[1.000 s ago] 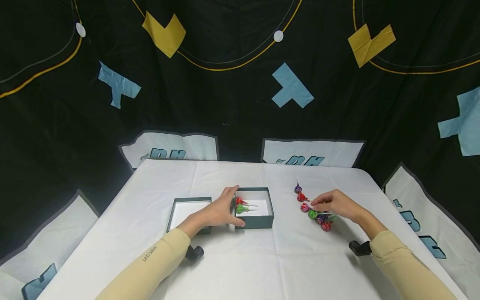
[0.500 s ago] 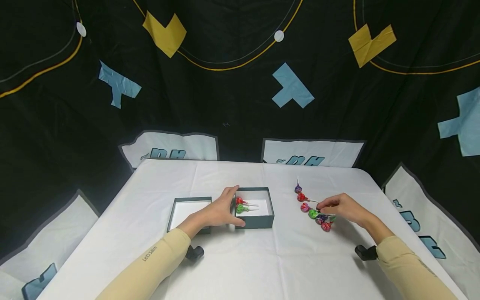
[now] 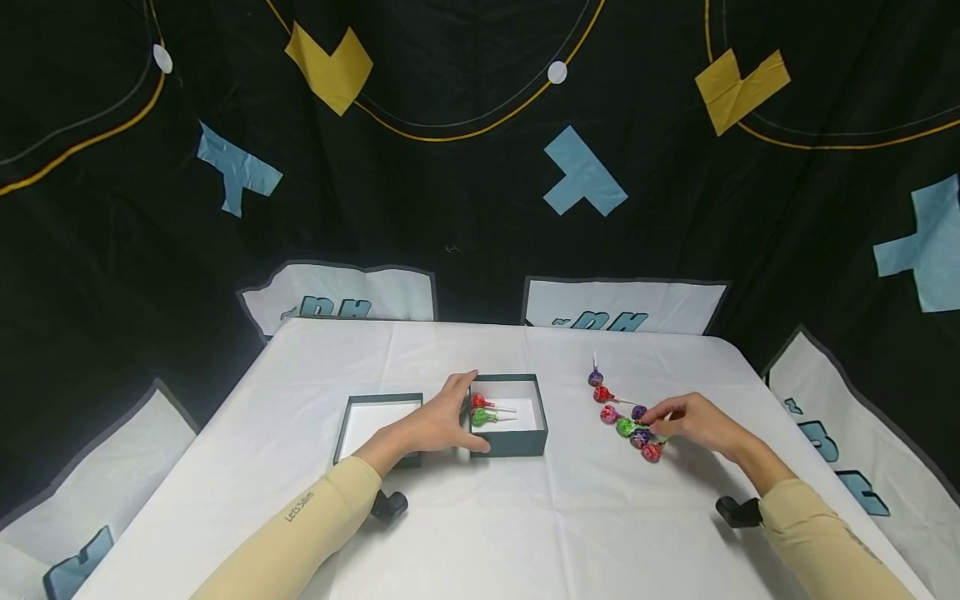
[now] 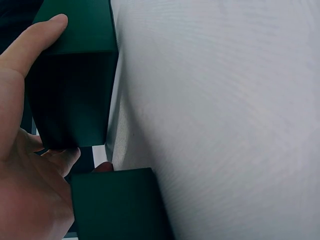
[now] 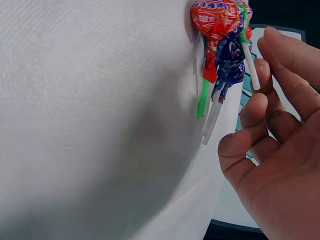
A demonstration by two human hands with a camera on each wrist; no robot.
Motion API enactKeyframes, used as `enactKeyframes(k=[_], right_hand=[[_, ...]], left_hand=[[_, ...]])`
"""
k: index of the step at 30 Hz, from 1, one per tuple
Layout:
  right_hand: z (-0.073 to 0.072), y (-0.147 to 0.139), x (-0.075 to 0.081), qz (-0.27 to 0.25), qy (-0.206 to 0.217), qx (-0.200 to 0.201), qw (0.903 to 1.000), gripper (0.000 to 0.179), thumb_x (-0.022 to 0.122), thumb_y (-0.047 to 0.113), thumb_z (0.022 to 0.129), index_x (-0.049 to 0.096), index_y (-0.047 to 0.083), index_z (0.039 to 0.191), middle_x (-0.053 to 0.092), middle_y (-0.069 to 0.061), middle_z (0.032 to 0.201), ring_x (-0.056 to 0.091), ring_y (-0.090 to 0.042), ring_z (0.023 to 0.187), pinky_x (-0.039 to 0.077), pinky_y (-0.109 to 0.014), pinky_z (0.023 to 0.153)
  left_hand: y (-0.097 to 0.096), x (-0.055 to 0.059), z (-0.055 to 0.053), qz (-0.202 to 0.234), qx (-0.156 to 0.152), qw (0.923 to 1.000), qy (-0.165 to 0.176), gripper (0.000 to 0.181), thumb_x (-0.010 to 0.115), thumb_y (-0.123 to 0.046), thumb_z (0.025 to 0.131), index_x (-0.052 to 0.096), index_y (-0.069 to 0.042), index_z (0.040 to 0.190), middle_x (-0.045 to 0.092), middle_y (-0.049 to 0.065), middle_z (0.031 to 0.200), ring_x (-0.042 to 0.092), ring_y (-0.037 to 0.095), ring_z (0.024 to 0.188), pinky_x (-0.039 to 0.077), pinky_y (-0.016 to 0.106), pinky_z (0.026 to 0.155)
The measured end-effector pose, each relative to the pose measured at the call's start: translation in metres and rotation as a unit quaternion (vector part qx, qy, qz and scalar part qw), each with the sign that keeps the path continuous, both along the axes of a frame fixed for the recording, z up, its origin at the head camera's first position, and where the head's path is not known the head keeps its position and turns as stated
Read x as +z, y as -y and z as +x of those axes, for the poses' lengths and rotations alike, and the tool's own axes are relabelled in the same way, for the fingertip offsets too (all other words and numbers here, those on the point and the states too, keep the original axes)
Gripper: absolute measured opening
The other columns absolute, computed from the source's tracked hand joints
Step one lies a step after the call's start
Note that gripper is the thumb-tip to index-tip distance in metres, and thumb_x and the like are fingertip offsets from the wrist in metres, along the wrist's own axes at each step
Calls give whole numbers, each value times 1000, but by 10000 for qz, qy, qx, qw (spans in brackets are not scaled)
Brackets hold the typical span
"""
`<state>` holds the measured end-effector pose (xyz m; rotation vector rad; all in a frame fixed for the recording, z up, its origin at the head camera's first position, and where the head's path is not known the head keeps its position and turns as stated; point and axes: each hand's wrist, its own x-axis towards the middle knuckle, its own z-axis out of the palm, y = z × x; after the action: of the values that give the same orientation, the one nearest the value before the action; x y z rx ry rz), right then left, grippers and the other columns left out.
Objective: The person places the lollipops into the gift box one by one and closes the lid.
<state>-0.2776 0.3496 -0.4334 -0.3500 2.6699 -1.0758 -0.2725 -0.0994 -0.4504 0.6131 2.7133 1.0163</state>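
Note:
My left hand (image 3: 442, 421) grips the left end of a dark green box (image 3: 517, 446), thumb on the near wall, fingers toward the far side. A red lollipop (image 3: 479, 402) and a green lollipop (image 3: 480, 417) lie in the box. My right hand (image 3: 693, 421) is over a cluster of wrapped lollipops at the right, fingers bent. Its fingertips are right at the white stick (image 5: 251, 67) of a green-wrapped lollipop (image 3: 625, 427). Close by lie a purple lollipop (image 3: 639, 412), a pink one (image 3: 609, 413) and a red one (image 3: 651, 452).
Left of the box stands a shallow dark green lid (image 3: 375, 417), partly behind the left hand. Another purple lollipop (image 3: 596, 378) and a red one (image 3: 602, 394) lie farther back on the white tablecloth (image 3: 525, 533). A black curtain (image 3: 465, 208) hangs beyond the table.
My right hand has shifted rightward and slightly nearer along the lollipops, leaving a purple lollipop in sight by its fingertips. The left hand and the box have stayed put.

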Motion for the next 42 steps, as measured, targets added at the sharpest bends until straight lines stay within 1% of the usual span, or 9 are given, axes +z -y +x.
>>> enactKeyframes(k=[6,13,19,32,39,42], right_hand=[[1,-3,-5,150,-99,-44,9998,23,75,21,90,78,9,109,70,-7,107,51,-23,93,44,-29,74],[3,-5,-7,205,-60,-121,9997,21,74,16,90,78,5,107,73,-7,102,55,-20,88,48,-26,70],[6,-4,-7,295,-99,-126,9994,20,74,17,91,77,4,106,73,-7,102,54,-19,86,47,-26,68],[9,-5,-11,209,-91,-124,9997,14,73,12,91,78,4,101,74,-6,97,53,-19,83,45,-25,66],[9,-7,-15,168,-90,-133,9997,12,72,9,91,77,4,101,73,-6,95,53,-17,81,45,-24,65],[9,-7,-17,155,-84,-110,9998,12,71,8,91,77,3,101,73,-6,94,54,-18,81,46,-24,65]], left_hand=[[-1,0,0,-15,-10,10000,18,124,88,-48,70,13,-13,162,24,9,161,39,25,142,37,51,116],[0,0,0,-66,-7,10000,4,123,88,-48,71,13,-16,162,24,8,161,39,25,143,36,50,117],[0,1,1,-44,1,10000,1,123,88,-48,70,13,-16,162,24,9,161,39,25,143,37,50,116],[0,1,1,-46,14,10000,9,125,88,-49,70,12,-13,162,24,10,162,39,26,143,37,51,116],[0,1,2,-93,-4,9999,40,124,88,-49,71,11,-17,163,22,8,162,39,25,143,36,50,117],[0,1,1,-69,-21,10000,42,124,88,-49,71,11,-16,163,22,8,162,38,25,144,36,50,117]])
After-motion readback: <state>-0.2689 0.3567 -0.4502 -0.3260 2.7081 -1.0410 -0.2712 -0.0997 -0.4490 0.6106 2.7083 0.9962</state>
